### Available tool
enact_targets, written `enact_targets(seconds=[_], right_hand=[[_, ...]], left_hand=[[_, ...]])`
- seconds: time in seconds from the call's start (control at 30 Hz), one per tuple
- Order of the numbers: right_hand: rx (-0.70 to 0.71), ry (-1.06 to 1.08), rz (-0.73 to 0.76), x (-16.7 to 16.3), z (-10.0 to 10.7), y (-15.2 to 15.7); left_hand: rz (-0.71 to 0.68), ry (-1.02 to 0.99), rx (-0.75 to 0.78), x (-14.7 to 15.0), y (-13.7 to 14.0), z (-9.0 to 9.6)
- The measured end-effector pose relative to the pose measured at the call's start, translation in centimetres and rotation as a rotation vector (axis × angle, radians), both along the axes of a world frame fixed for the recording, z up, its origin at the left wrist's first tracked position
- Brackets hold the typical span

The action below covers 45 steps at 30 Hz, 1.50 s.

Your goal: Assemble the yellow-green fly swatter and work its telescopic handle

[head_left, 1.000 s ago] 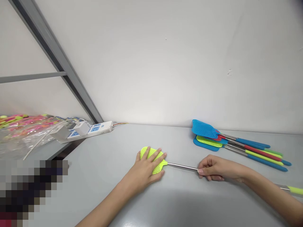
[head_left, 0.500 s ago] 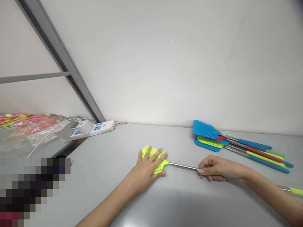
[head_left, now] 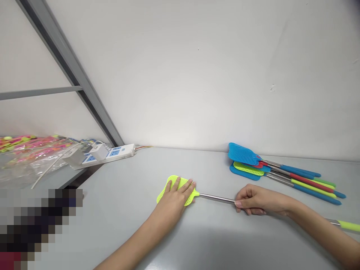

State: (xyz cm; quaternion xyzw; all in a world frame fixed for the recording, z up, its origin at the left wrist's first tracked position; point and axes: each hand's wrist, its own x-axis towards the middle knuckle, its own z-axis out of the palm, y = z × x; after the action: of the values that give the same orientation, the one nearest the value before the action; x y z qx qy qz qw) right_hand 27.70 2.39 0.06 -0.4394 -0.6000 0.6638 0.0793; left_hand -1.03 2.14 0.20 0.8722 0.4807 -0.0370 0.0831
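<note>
A yellow-green fly swatter [head_left: 161,195] lies on the grey table with its perforated head toward the left. My left hand [head_left: 174,198] rests flat over that head, fingers stretched out and the thumb mostly hidden. From the head a thin metal shaft runs rightward into my right hand [head_left: 251,200], whose thumb and fingers pinch it. Beyond my right forearm, a yellow-green handle [head_left: 348,226] shows in line with the shaft; the stretch between is hidden by the hand and arm.
Several fly swatters, with blue [head_left: 243,153], red and yellow-green parts, lie piled near the wall at right. A white power strip [head_left: 120,152] with plugged-in adapters sits back left. Past it are clear plastic bags [head_left: 47,155] of colourful items. A metal frame post [head_left: 81,78] leans across the left.
My left hand has shifted slightly on the swatter's head, baring more of its left edge, and the thumb is now less visible. My right hand keeps its pinch on the shaft.
</note>
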Motion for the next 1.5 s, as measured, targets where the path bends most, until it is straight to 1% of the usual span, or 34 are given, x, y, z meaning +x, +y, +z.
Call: enact_targets(seconds=[0.17,0.33,0.47,0.73,0.8,0.9,1.03,1.33,1.5], right_hand=[[0.008,-0.006,0.001,-0.1,0.1,0.0],[0.005,-0.004,-0.002,-0.1,0.3,-0.1],[-0.003,0.003,-0.002,-0.1,0.3,-0.1],[-0.002,0.016,0.014,0.1,0.1,0.0],[0.0,0.01,0.016,0.2,0.1,0.1],[-0.003,-0.018,0.011,0.3,0.1,0.1],[-0.002,-0.037,0.013,0.3,0.2,0.2],[0.03,-0.048,0.046,0.3,0.5,0.1],[0.084,-0.071,0.092,0.0,0.7,-0.2]], left_hand=[[-0.01,0.054,0.014,-0.2,-0.2,-0.2],[-0.008,0.063,-0.011,-0.1,-0.3,0.5],[-0.015,0.03,-0.011,-0.1,-0.2,0.8],[-0.039,-0.054,0.009,-0.6,-0.2,0.2],[-0.06,-0.104,0.028,-0.7,-0.3,0.5],[-0.105,-0.176,0.04,-0.8,-0.5,1.6],[-0.146,-0.231,-0.011,-0.8,-0.5,2.6],[-0.199,-0.313,-0.038,-1.1,-0.4,2.1],[-0.206,-0.344,-0.069,-0.8,-0.9,1.9]])
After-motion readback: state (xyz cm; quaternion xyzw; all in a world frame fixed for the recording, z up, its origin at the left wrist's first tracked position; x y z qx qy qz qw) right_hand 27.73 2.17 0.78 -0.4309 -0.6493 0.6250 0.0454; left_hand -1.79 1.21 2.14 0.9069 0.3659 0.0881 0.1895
